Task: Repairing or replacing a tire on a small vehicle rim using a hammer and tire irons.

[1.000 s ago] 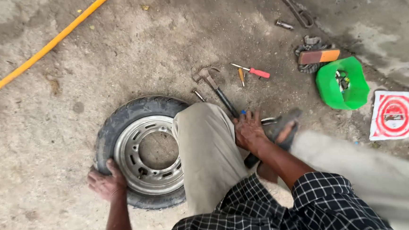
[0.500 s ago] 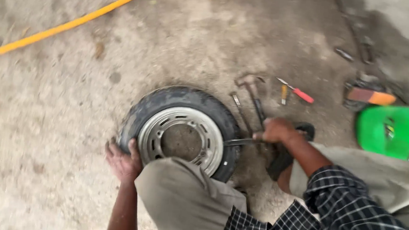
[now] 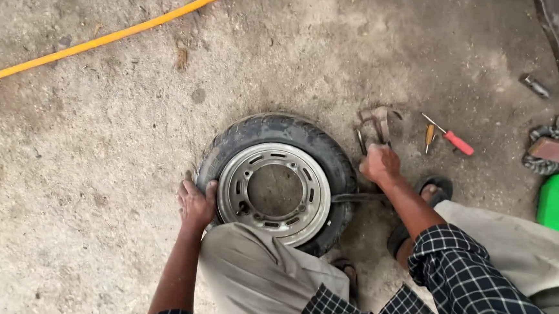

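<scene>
Rough grey floor (image 3: 84, 184), small tyre (image 3: 278, 179) laid flat, its edge gripped by left hand (image 3: 196, 200), right hand (image 3: 379, 163) closed on metal tool (image 3: 375, 124), red screwdriver (image 3: 452, 138) nearby

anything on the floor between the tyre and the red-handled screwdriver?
Yes, head view: the right hand on dark metal tools, plus a small yellow-handled tool beside the screwdriver.

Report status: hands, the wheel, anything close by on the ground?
Left hand grips tyre edge. Right hand reaches among metal tools. Knee over wheel rim. Red-handled screwdriver lies nearby.
</scene>
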